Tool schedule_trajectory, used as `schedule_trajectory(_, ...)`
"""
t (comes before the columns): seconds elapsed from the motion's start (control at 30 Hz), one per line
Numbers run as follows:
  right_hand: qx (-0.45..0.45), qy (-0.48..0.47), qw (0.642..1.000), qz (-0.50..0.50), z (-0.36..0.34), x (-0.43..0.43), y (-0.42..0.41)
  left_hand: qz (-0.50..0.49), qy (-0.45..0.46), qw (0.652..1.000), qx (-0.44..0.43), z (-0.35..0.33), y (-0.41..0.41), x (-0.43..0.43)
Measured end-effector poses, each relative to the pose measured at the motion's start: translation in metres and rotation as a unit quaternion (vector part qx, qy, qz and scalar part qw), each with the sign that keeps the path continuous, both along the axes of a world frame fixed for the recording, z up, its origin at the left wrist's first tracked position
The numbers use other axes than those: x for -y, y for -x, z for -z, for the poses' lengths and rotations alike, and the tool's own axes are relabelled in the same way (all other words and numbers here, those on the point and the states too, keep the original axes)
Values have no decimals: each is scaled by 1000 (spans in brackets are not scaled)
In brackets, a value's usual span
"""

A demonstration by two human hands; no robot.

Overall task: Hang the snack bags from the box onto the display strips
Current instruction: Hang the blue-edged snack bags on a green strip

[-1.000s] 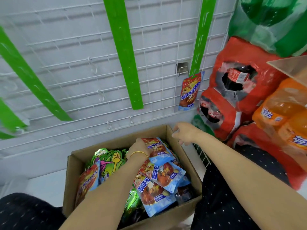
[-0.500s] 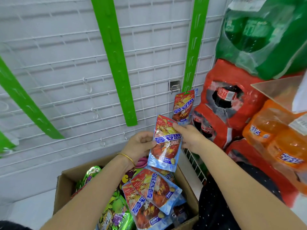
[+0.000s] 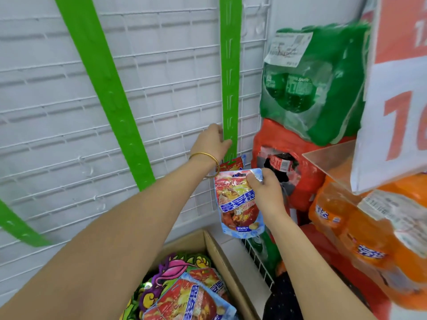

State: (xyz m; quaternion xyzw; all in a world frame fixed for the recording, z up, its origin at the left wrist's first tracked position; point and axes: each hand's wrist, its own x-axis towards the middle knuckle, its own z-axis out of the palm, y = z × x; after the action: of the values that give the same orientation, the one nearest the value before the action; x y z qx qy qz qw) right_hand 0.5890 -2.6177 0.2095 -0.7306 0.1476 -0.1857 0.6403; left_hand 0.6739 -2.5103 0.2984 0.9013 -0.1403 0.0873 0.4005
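Observation:
My right hand [image 3: 265,190] pinches the top right corner of a red and blue snack bag [image 3: 238,204], held upright just below the right green display strip [image 3: 230,77]. My left hand [image 3: 213,143] grips the lower end of that strip between thumb and fingers. Another snack bag [image 3: 232,163] hangs on the strip's bottom, mostly hidden behind the held one. The cardboard box [image 3: 221,257] sits below, with several more snack bags [image 3: 187,296] inside.
A second green strip [image 3: 108,88] slants across the white wire grid panel [image 3: 161,65], and a third strip [image 3: 16,225] sits at lower left. Shrink-wrapped soda packs, green [image 3: 323,88], red [image 3: 277,144] and orange [image 3: 360,232], are stacked at right. A price sign [image 3: 397,112] hangs at upper right.
Both hands rose from the box. My left hand let go of the bag and took hold of the right strip. My right hand carried the bag up to the strip's bottom.

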Motion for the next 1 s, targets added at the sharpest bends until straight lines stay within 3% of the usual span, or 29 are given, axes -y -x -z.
schedule_trajectory(0.17,-1,60,998,-20,7,-1,0,-48,11,999,3,0,-4,13)
schedule_trajectory(0.3,18,56,998,-12,4,0,-4,-32,15,999,3,1,-3,15)
schedule_trajectory(0.67,142,92,985,41,-32,-2,-18,37,47,995,-74,-2,6,3)
schedule_trajectory(1.0,146,172,970,85,-38,-1,-33,54,119,977,-170,-13,13,-2)
